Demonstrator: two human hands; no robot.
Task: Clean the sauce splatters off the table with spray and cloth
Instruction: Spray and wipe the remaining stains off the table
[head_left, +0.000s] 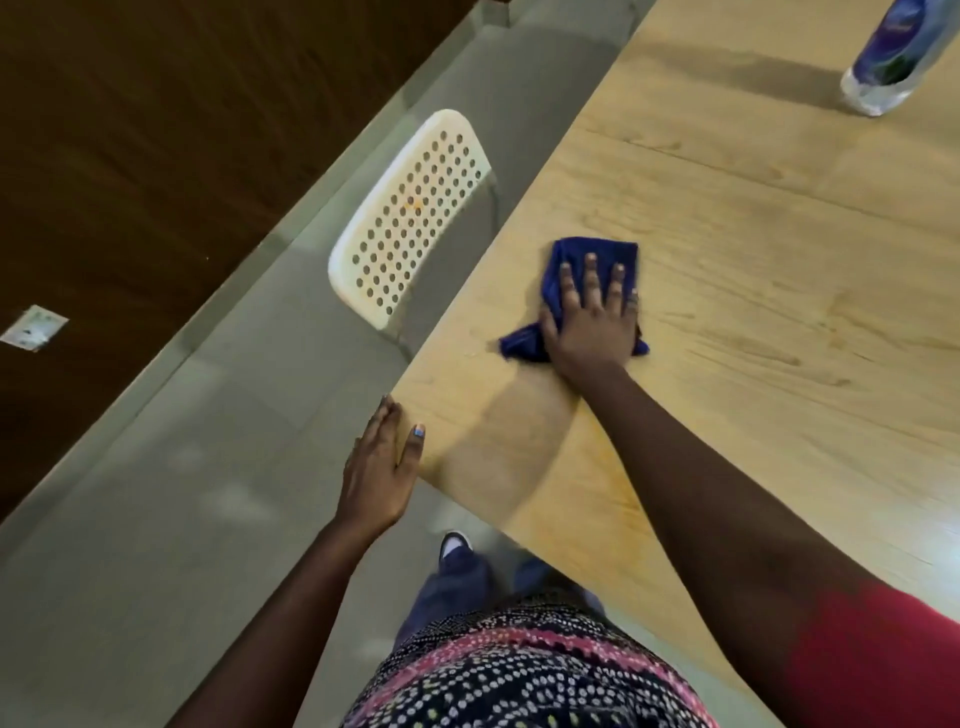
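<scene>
Right hand (589, 322) lies flat on a crumpled dark blue cloth (597, 260), fingers (591, 275) straight and slightly spread, palm pressing the fabric onto the pale wood-grain worktop (753, 322). Cloth sits near the worktop's edge, about 12 o'clock from the person's body; corners of fabric stick out at 9 and 3 o'clock of the palm.

Left hand (382, 467) rests at the worktop's corner edge, at 8 o'clock from the cloth, fingers straight and close together, thumb on the top surface. It holds nothing and appears to brace the body.

Clear plastic spray bottle with a purple label (883, 67) stands far off at 2 o'clock, well apart from both hands, only its lower part in view. White perforated plastic chair back (410, 218) stands just beside the worktop edge at 10 o'clock of the cloth.

No distinct sauce marks can be made out; a faint pale smear near the edge, at 8 o'clock of the cloth, may be residue or wet film.

Judged stage: wiping in progress.

Risks: cloth is bunched, so a flat palm could slide over it and leave streaks. A stroke toward 9 o'clock could push residue off the edge toward the chair or floor. A wide reach toward 2 o'clock could knock the bottle over.
</scene>
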